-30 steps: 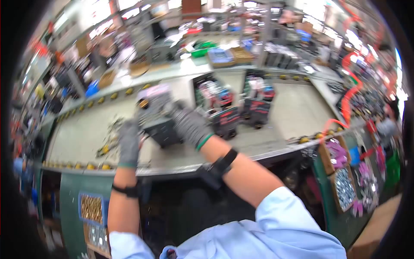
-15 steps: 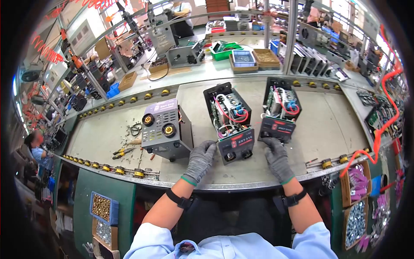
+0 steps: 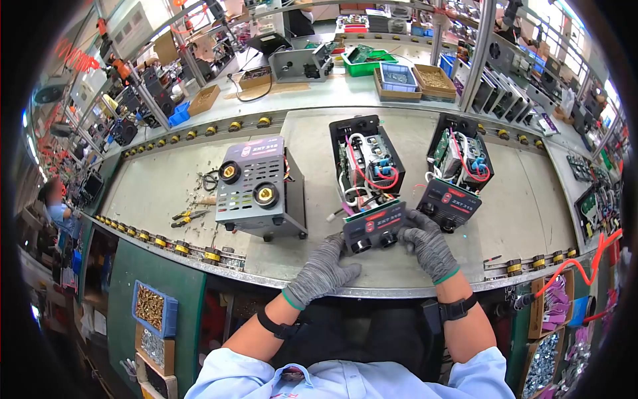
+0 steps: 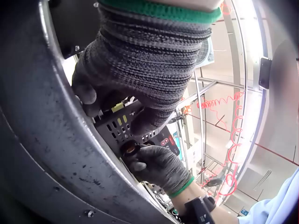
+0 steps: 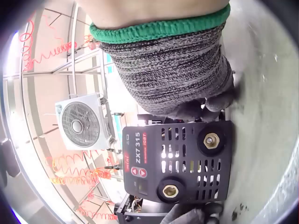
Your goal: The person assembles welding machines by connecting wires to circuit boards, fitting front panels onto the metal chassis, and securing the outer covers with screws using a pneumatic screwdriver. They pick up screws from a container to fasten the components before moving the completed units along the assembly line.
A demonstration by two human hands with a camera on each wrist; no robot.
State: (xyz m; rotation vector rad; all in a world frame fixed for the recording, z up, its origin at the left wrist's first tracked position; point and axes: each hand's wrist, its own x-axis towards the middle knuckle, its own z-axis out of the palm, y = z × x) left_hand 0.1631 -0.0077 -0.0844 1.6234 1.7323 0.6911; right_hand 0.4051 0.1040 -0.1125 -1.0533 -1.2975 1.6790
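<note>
An open welding inverter [image 3: 392,143] with a finned heatsink and red and white wires sits mid-bench. Its dark front panel [image 3: 374,225], marked ZX7 315, leans at its near end, two round sockets along the lower edge. My gloved left hand [image 3: 320,271] grips the panel's left edge, thumb toward the front. At the opposite edge my gloved right hand [image 3: 428,249] holds the panel; in the right wrist view its fingertips curl at the edge beside a brass-cored socket [image 5: 211,141].
A second open inverter [image 3: 490,159] stands to the right, its own panel [image 3: 448,201] at the front. To the left is a cased unit [image 3: 256,189], with pliers [image 3: 189,218] beyond it. Yellow rollers [image 3: 211,255] line the bench's near edge; bins of brass parts [image 3: 149,306] sit lower left.
Both hands have left the cased unit on the left for the middle inverter's front panel. Since half a second ago, the right hand has come to that panel's right edge, and the panel has tilted.
</note>
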